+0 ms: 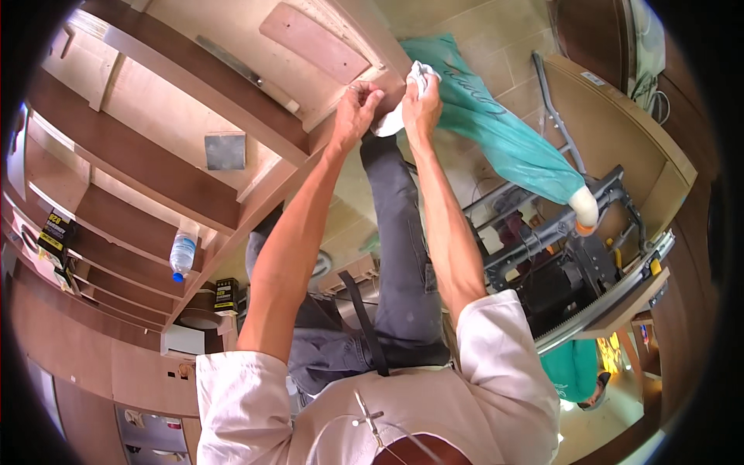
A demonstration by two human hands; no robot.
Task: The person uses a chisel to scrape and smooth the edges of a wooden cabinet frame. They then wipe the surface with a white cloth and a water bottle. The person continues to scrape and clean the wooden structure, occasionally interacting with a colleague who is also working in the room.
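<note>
My right hand [421, 110] is closed in a fist around a white cloth [390, 122]. Part of the cloth sticks out above the fist, and part hangs toward my left hand. My left hand [356, 115] is at the corner of a brown wooden frame [304, 149], its thumb and fingers pinched together. Whatever may be in that pinch is too small to make out. A long tool with a wooden handle [280, 98] lies in the frame bay left of my left hand. Beyond it rests a flat pinkish wood piece [314, 43].
A grey square block [225, 151], a water bottle [183, 254] and a black-and-yellow box [56, 234] sit among the frame's slats. To the right, a green bag [496, 128] connects by a white pipe to a dark machine [581, 263]. A person in green [570, 372] is at lower right.
</note>
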